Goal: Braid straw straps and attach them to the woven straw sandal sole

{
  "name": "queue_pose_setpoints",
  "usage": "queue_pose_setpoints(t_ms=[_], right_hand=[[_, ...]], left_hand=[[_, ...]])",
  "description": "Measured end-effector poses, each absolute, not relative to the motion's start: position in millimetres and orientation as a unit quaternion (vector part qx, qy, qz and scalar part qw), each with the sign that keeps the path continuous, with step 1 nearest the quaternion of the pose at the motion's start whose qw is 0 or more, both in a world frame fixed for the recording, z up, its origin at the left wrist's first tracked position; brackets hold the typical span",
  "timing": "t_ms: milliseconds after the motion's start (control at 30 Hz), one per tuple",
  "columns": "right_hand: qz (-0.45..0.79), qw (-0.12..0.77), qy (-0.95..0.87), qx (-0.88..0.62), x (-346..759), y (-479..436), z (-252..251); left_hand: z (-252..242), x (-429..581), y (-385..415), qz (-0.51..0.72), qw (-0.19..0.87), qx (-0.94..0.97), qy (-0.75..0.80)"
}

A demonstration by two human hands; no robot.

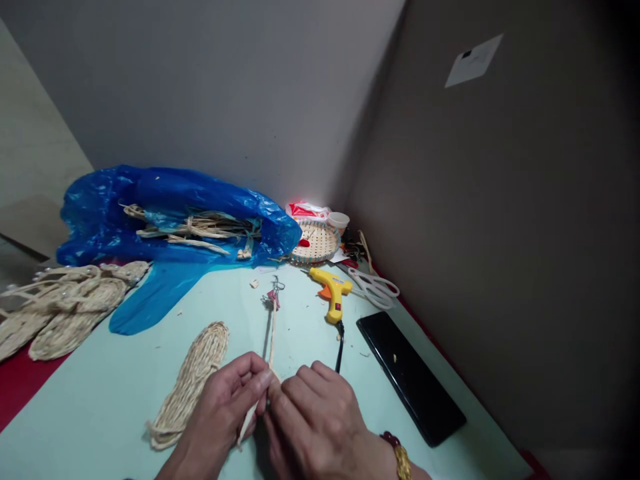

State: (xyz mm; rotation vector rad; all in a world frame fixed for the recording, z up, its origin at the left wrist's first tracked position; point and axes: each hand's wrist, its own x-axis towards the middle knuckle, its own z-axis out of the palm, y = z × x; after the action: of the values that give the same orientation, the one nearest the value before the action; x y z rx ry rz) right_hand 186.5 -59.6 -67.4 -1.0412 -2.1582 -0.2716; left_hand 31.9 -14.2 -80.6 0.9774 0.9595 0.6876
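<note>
A thin twisted straw cord [273, 333] runs from a metal clip [274, 293] on the table down to my two hands. Thumb and fingers of my left hand [227, 400] pinch the cord's near end, and a loose flat strand [247, 421] hangs below them. Close beside it, my right hand [317, 417] is closed, its knuckles up; its fingertips meet the cord at the same spot and are partly hidden. A woven straw sole [193, 383] lies flat just left of my left hand.
A blue plastic bag [110, 213] holding straw bundles [215, 227] lies at the back. Finished straw sandals [75, 300] sit at left. To the right are a yellow glue gun [333, 293], white-handled scissors [375, 288] and a black phone-like slab [410, 380]. Behind stands a round woven basket [320, 243].
</note>
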Motion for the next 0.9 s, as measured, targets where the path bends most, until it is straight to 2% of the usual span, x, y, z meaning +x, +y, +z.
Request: queue_pose_setpoints(t_ms=[133, 267, 433, 567, 900], right_hand=[[0.117, 0.43, -0.747, -0.493, 188, -62, -57], [0.312, 0.435, -0.616, -0.577, 191, -53, -52], [0.512, 0.427, -0.521, -0.533, 191, -43, -59], [0.542, 0.439, -0.503, -0.511, 191, -45, -61], [0.51, 0.414, -0.507, -0.557, 192, -45, -57]], left_hand=[[-70, 33, -16, 0.324, 0.693, 0.435, 0.474], [-66, 35, -20, 0.333, 0.642, 0.472, 0.504], [-68, 36, -22, 0.356, 0.582, 0.518, 0.516], [-66, 37, -23, 0.355, 0.56, 0.546, 0.512], [-69, 35, -25, 0.284, 0.538, 0.604, 0.516]])
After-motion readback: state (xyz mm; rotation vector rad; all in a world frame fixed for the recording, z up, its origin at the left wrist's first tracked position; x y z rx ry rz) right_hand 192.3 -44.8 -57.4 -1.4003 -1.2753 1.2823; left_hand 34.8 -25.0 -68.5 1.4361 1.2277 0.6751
